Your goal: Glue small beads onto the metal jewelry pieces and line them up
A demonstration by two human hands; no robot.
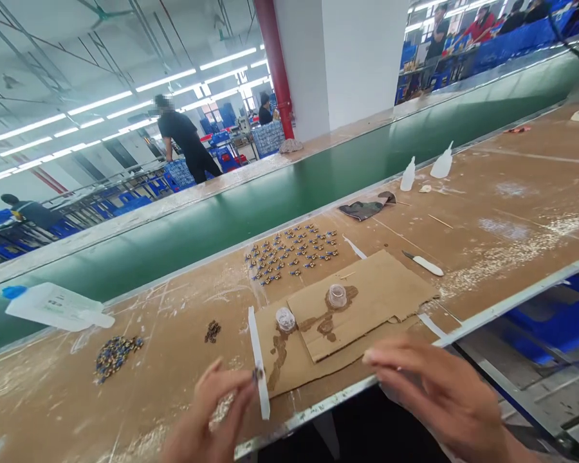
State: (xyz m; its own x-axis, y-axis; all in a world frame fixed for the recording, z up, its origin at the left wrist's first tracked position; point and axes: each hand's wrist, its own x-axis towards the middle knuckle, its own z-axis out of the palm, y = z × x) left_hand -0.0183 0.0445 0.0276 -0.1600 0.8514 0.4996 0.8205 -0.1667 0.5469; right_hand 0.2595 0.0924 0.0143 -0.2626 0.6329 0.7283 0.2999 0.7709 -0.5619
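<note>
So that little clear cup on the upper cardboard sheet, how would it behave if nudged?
The clear cup looks thin and small, so it is probably very light and easy to tip. It stands on a dark stain on the cardboard, so its base may stick a little. Whether it holds liquid cannot be seen.

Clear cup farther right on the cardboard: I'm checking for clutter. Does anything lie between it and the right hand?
Nothing visible does. Only flat, stained cardboard lies between the right hand and that clear cup.
</note>
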